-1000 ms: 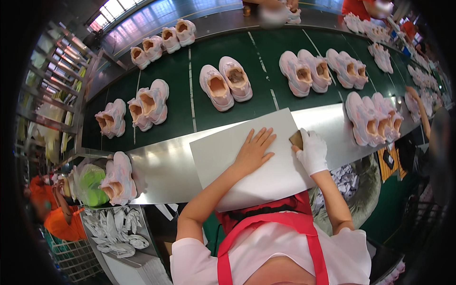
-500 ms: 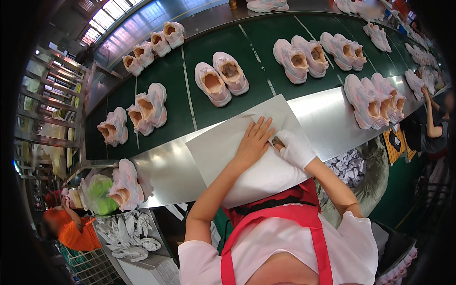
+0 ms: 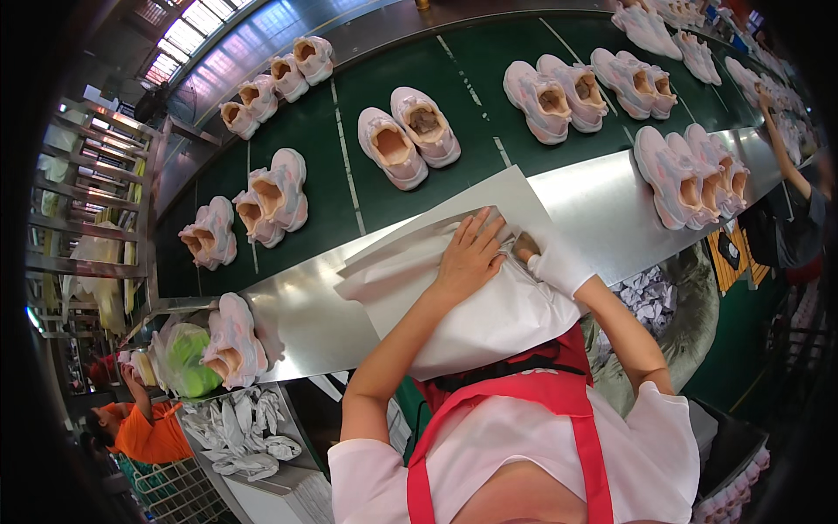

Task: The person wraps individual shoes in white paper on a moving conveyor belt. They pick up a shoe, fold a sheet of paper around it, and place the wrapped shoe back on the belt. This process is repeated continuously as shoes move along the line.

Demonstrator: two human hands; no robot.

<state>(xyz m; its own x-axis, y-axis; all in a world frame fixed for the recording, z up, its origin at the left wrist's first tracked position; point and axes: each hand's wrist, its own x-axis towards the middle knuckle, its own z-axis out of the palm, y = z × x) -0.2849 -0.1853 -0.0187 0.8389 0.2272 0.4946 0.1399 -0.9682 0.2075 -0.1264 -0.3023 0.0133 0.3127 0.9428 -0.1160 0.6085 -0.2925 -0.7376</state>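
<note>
Large white sheets of paper (image 3: pixel 489 327) lie in a stack across the metal ledge in front of me, with the upper sheet wrinkled and bulging up. My left hand (image 3: pixel 470 260) rests on that sheet, fingers stretched out and close together. Beside it, my right hand (image 3: pixel 552 265), in a white glove with bare fingertips, is curled at the paper's right part and closed on the sheet. Beyond the paper, a pair of pale pink and white sneakers (image 3: pixel 406 140) stands on the green conveyor belt (image 3: pixel 327 188).
More sneakers (image 3: pixel 690 179) stand on the metal ledge (image 3: pixel 301 327) at right, and one pair (image 3: pixel 234 345) at left beside a green-filled plastic bag (image 3: pixel 188 358). Crumpled paper fills a sack (image 3: pixel 642 306) and a bin (image 3: pixel 244 432). Co-workers (image 3: pixel 148 428) are at both sides.
The upper sheet has wrinkled and lifted off at its left and far edges. My right hand has shifted slightly right and away from my left. My left hand stays nearly in place.
</note>
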